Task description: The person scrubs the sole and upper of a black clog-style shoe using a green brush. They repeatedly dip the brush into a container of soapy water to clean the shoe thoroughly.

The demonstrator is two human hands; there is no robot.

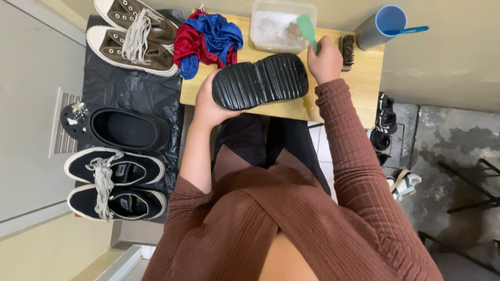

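Head view, near to far:
- left hand [207, 106] wraps the heel of a black clog [260, 81], sole up so the tread faces the brush
- right hand [325, 60] clenched round a green brush [307, 30] at the toe
- soapy tub [281, 26] just behind, within reach on the table [364, 78]

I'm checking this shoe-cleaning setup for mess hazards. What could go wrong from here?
1. The clear tub of soapy water sits close behind the right hand, which holds a green brush; a careless stroke might tip it or splash it.
2. The left hand holds the black clog sole-up, partly past the wooden table's edge; dirty water could drip onto the dark trousers.
3. The red and blue cloth beside it may get soaked.
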